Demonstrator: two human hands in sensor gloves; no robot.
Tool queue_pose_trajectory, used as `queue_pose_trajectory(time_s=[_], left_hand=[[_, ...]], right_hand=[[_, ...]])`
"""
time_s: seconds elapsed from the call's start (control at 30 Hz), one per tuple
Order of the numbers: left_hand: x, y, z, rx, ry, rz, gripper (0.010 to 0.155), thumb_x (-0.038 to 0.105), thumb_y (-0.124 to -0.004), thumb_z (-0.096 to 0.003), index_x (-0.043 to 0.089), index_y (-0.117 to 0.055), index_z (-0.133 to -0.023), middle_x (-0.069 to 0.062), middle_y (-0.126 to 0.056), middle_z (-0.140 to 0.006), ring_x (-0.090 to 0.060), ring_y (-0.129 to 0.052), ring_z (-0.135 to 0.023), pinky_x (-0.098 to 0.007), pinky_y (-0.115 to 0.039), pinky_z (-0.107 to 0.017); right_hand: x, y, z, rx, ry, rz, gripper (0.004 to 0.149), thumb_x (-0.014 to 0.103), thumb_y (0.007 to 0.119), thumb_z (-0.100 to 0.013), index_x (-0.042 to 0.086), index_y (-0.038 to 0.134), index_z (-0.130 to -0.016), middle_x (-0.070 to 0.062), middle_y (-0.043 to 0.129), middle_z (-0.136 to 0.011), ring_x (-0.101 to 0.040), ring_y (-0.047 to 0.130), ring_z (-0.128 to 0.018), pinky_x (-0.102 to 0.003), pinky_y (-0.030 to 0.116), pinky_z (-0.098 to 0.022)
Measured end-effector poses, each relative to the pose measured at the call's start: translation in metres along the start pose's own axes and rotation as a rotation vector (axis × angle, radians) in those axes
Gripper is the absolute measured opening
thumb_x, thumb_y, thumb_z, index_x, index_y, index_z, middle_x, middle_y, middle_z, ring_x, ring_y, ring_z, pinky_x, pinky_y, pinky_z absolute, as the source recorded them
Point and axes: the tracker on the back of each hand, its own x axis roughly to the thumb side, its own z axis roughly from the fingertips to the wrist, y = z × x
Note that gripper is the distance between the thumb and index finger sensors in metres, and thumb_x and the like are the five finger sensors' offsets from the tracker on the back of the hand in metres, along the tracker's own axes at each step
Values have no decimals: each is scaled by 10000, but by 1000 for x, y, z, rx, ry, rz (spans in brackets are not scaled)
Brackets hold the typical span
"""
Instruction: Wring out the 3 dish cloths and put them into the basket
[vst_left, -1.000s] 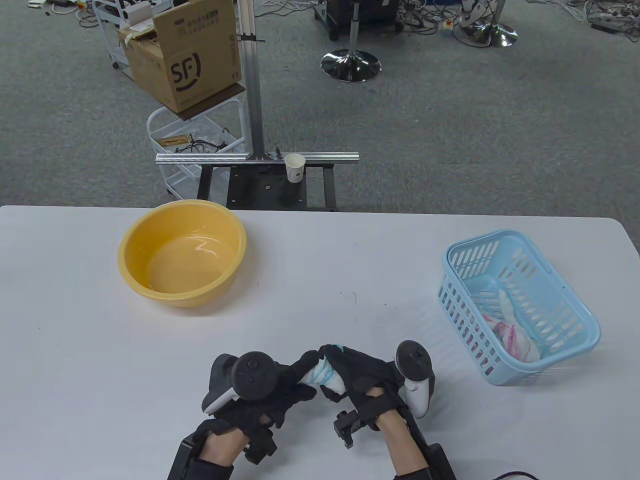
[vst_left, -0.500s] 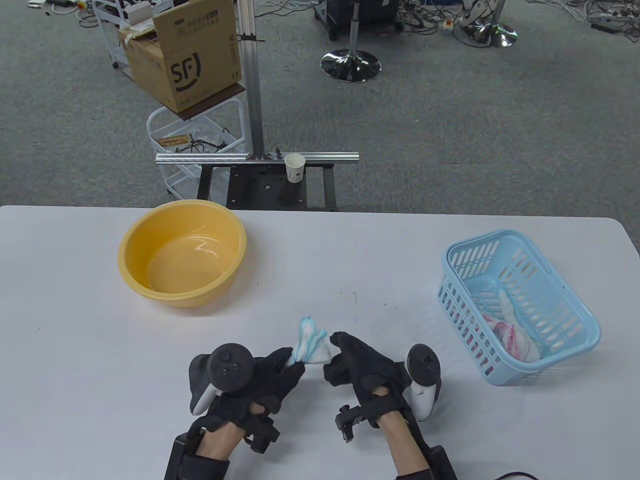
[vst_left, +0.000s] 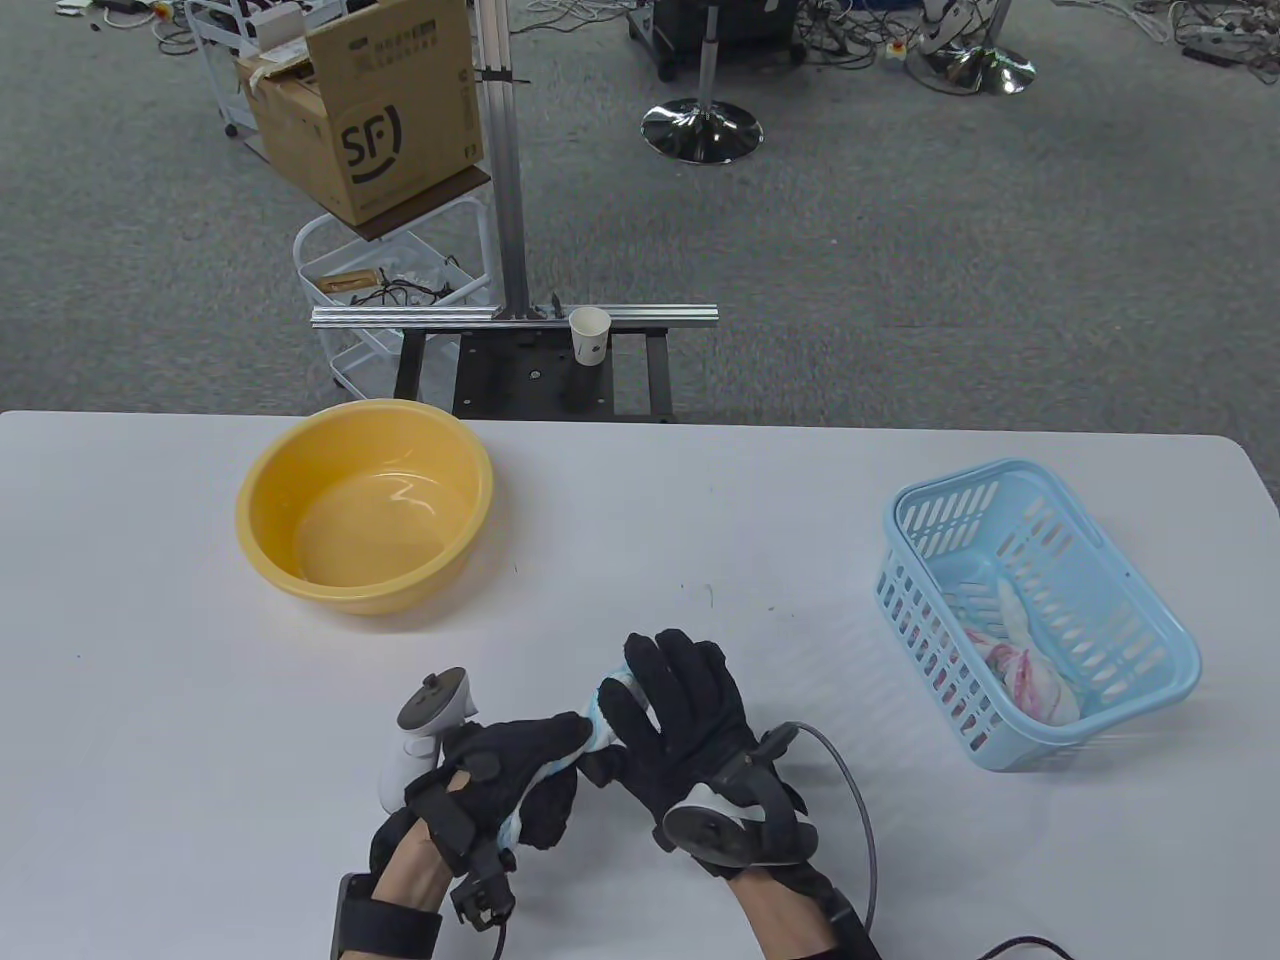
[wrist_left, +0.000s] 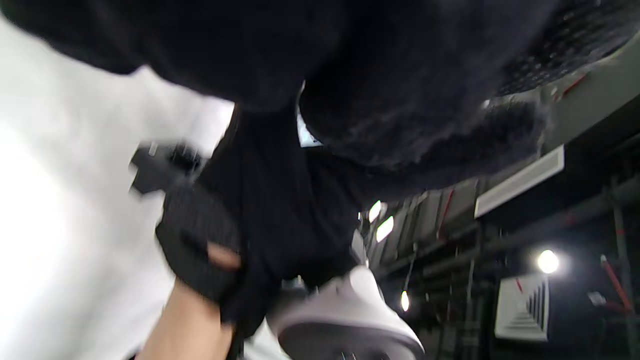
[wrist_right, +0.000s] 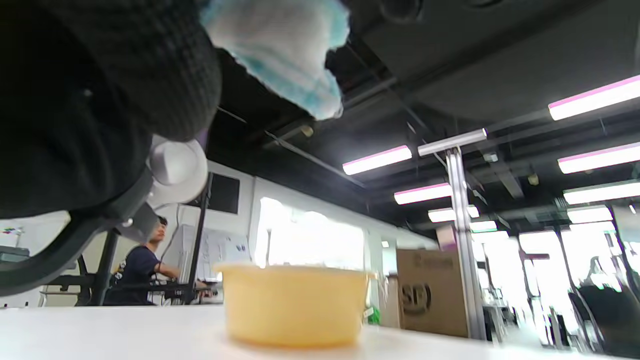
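A white and blue dish cloth (vst_left: 598, 722) is twisted between both hands near the table's front edge. My left hand (vst_left: 520, 775) grips its near end, and a bit of cloth shows below the fingers. My right hand (vst_left: 672, 715) lies over the far end with its fingers wrapped on it. In the right wrist view the cloth's blue tip (wrist_right: 285, 55) sticks out past the glove. The light blue basket (vst_left: 1130, 700) stands at the right and holds wrung cloths (vst_left: 1020, 655), white with pink. The left wrist view shows only dark glove, blurred.
A yellow basin (vst_left: 365, 500) with some water stands at the table's back left; it also shows in the right wrist view as the basin (wrist_right: 295, 305). A cable (vst_left: 850, 790) loops from my right wrist. Beyond the table stand a metal frame and a paper cup (vst_left: 590, 335).
My right hand has rolled over onto the cloth, tracker now facing the near side. The left hand has turned the other way, its tracker swung left. The cloth is covered again.
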Motion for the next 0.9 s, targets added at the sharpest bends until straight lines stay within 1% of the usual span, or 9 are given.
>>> queue_pose_trajectory(time_s=[0.07, 0.13, 0.23, 0.3, 0.4, 0.5, 0.6, 0.8, 0.9], left_hand=[[-3, -5, -4, -55, 8, 21, 661, 613, -794, -493, 18, -965, -725, 78, -1051, -193, -147, -981, -22, -421, -879, -173], [-4, -5, -4, -47, 19, 12, 662, 613, -798, -495, 17, -958, -736, 75, -1049, -203, -150, -979, -32, -423, -877, -183], [-3, -3, -3, -1, 31, -53, 666, 612, -819, -486, 21, -931, -771, 76, -1042, -232, -153, -976, -55, -427, -871, -204], [2, -2, -1, 46, 32, -169, 656, 593, -860, -468, 24, -916, -790, 76, -1040, -254, -157, -975, -73, -431, -867, -221], [12, -1, 3, 109, 49, -357, 616, 534, -929, -427, 31, -920, -782, 77, -1042, -275, -168, -978, -88, -441, -864, -236], [23, -2, 9, 212, 67, -606, 569, 492, -936, -439, 45, -921, -792, 71, -1041, -292, -178, -977, -105, -450, -860, -254], [29, -4, 12, 289, 107, -806, 568, 461, -957, -410, 59, -916, -808, 48, -1041, -313, -199, -977, -133, -467, -849, -280], [36, -15, 11, 449, 182, -1261, 555, 449, -961, -385, 111, -920, -824, 49, -1040, -330, -209, -979, -157, -474, -844, -303], [36, -18, 10, 478, 209, -1330, 569, 446, -964, -367, 119, -926, -831, 41, -1048, -344, -219, -986, -170, -481, -842, -311]], right_hand=[[0, -5, 2, -92, -5, -35, 841, 450, 863, -482, 317, 264, -1057, -103, 361, -1128, -445, 497, -998, -655, 486, -695], [-2, -9, 1, -139, -12, -31, 691, 392, 853, -493, 268, 451, -1041, -122, 550, -1073, -427, 655, -936, -629, 576, -670], [-4, -9, 1, -116, -11, -19, 607, 376, 852, -496, 229, 573, -1015, -125, 698, -1004, -407, 771, -867, -609, 632, -654], [-7, -8, 0, -85, 2, -29, 585, 379, 853, -496, 204, 615, -1001, -120, 770, -956, -397, 828, -820, -606, 654, -644], [-6, -7, -2, -37, 2, -39, 568, 384, 852, -500, 175, 649, -988, -125, 810, -928, -401, 855, -800, -601, 679, -628], [-2, -5, -4, 17, 2, -24, 561, 380, 866, -500, 166, 671, -980, -111, 652, -1051, -424, 726, -923, -611, 644, -650], [3, -3, -5, 48, -24, 19, 548, 362, 901, -484, 147, 723, -955, -108, 748, -1008, -414, 784, -901, -598, 682, -632], [11, 4, -9, 133, -21, 79, 535, 365, 965, -444, 120, 815, -895, -144, 932, -850, -378, 976, -730, -547, 793, -551], [11, 5, -10, 161, -7, 67, 532, 385, 981, -429, 103, 853, -862, -155, 992, -775, -362, 1037, -642, -534, 835, -497]])
